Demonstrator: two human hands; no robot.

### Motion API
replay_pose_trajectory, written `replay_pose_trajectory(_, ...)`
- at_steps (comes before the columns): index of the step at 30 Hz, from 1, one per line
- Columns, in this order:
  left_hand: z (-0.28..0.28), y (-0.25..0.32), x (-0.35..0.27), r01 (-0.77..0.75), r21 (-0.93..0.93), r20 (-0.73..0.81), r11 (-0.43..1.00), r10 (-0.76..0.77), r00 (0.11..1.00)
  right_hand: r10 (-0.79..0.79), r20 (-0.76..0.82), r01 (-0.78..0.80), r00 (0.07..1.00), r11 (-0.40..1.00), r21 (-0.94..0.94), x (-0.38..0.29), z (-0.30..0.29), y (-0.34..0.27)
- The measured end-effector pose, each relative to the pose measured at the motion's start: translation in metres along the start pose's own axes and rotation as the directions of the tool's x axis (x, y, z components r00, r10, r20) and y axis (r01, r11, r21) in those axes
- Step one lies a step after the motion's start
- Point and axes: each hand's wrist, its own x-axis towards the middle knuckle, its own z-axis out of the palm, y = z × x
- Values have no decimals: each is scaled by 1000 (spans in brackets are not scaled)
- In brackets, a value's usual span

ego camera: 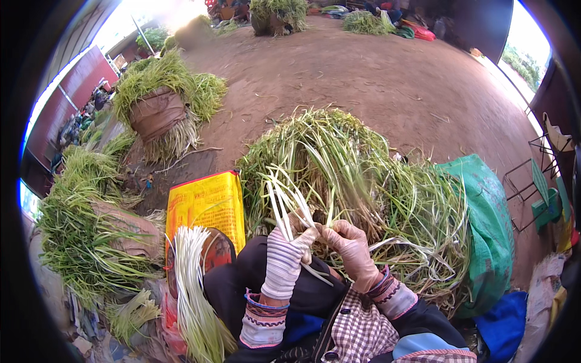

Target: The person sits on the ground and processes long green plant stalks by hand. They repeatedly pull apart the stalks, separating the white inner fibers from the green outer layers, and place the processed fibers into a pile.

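Note:
My left hand point(287, 254), in a white and lilac striped knit glove, grips a few pale, leafy stalks point(280, 206) resembling blanched garlic chives. Their white ends fan upward, and other ends stick out below the fist. Close beside it, my right hand point(354, 254) wears a thin translucent glove; its thumb and fingertips pinch a greenish stalk point(330, 213). The fingertips of both hands nearly meet. Just beyond them rises a big heap of green stalks point(336, 149). A neat bundle of white-ended stalks point(188, 267) leans by my left knee.
A yellow printed bag point(204, 199) lies left of the heap, and a green woven sack point(485, 227) lies right of it. Wrapped bales of stalks point(159, 113) stand on the earthen floor point(363, 77). Metal-framed folding stools point(540, 186) are at far right. People sit in the background.

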Motion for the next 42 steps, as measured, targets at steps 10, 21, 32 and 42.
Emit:
replay_pose_trajectory(10,-3,1,2,31,-200,66,979,-18,998,0,-144,23,990,987,156,-11,0,1)
replay_pose_trajectory(21,-7,3,4,-44,-323,-133,946,1,991,-493,-488,-54,720,662,-748,-9,-149,48)
replay_pose_trajectory(32,-12,8,1,17,-341,67,940,6,998,-323,409,520,853,460,-720,-19,-62,-42)
replay_pose_trajectory(42,-15,6,-1,34,-247,118,968,-5,993,318,402,-332,858,942,-37,9,-49,0)
